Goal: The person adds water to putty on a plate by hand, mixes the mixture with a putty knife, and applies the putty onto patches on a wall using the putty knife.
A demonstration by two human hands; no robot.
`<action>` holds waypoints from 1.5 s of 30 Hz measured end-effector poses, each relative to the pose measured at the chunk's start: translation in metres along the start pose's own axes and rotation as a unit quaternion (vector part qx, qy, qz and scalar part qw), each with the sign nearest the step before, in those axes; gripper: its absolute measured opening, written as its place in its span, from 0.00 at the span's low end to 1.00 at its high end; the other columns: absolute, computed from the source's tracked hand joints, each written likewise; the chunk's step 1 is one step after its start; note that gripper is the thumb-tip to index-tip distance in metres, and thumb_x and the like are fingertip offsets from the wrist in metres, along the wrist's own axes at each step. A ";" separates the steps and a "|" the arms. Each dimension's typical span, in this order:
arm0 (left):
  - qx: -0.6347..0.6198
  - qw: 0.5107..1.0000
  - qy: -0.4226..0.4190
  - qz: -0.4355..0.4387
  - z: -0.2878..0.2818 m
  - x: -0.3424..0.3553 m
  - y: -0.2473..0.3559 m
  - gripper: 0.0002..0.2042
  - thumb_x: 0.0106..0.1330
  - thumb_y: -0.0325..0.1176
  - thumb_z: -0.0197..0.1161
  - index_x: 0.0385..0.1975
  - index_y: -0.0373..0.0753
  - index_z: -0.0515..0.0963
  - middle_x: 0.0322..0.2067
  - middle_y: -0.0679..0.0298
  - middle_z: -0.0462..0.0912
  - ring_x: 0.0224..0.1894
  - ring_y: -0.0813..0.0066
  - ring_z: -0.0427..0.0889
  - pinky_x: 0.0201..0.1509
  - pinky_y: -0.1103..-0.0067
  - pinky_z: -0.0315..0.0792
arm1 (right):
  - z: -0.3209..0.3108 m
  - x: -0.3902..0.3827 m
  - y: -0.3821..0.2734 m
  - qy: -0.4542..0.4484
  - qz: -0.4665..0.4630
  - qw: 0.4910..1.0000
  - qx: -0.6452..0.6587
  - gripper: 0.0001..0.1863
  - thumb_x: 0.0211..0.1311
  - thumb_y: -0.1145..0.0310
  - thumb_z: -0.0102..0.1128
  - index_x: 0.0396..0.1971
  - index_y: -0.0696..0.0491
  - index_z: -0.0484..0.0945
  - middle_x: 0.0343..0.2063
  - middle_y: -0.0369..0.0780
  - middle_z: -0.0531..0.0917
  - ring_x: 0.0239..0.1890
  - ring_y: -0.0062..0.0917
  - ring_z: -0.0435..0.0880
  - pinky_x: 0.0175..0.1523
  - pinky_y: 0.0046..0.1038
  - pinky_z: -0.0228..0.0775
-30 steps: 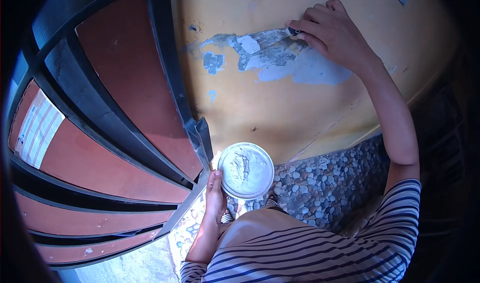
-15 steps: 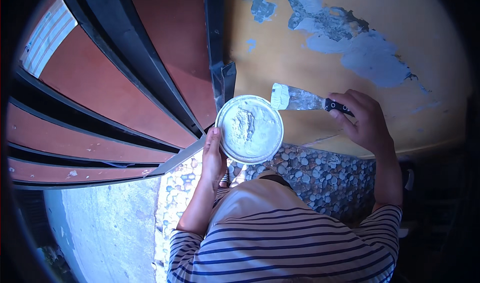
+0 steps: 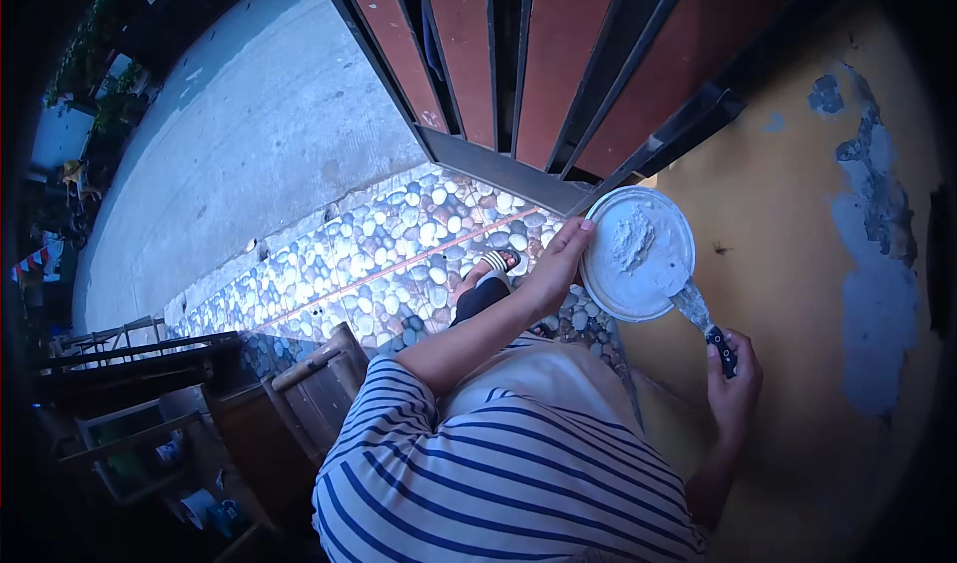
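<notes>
With my left hand (image 3: 553, 269) I grip the rim of a round white container (image 3: 613, 269) of white paste, which has a rough lump near its middle. My right hand (image 3: 734, 374) is closed on the dark handle of a putty knife (image 3: 692, 307), whose blade dips into the paste at the container's lower right edge. Beside them is the yellow wall (image 3: 758, 254), with a long flaking patch of grey-white filler (image 3: 872, 304) at the far right.
A red and black slatted gate (image 3: 558, 55) stands above. Pebbled flooring (image 3: 349, 244) borders a concrete pavement (image 3: 249, 125) at left. A wooden chair (image 3: 309, 394) and dark furniture with small items (image 3: 199, 511) are at lower left. My sandalled foot (image 3: 496, 261) shows.
My view has swung leftward, bringing pavement and furniture in. The putty knife came down from the wall, and its blade is now in the container, which my left hand still holds.
</notes>
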State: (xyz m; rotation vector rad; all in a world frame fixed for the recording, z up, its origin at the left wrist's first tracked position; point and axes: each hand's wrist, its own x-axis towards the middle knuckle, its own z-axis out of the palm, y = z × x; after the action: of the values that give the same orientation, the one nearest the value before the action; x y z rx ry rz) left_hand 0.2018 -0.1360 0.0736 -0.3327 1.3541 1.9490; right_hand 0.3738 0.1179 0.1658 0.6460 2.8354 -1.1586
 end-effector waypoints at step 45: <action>-0.434 0.514 0.502 0.544 -0.005 -0.455 -0.334 0.16 0.80 0.46 0.45 0.47 0.38 0.72 0.41 0.70 0.73 0.46 0.84 0.67 0.56 0.83 0.62 | 0.123 -0.284 -0.103 -0.436 -0.589 0.680 0.002 0.11 0.67 0.71 0.61 0.45 0.60 0.76 0.28 0.41 0.82 0.27 0.21 0.79 0.34 0.25 0.71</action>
State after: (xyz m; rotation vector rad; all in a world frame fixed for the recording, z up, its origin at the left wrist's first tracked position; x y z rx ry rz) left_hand 0.7498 -0.2686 0.1001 -1.6328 0.9982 3.8456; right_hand 0.5772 -0.1362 0.1920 -1.5677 2.0747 -0.9798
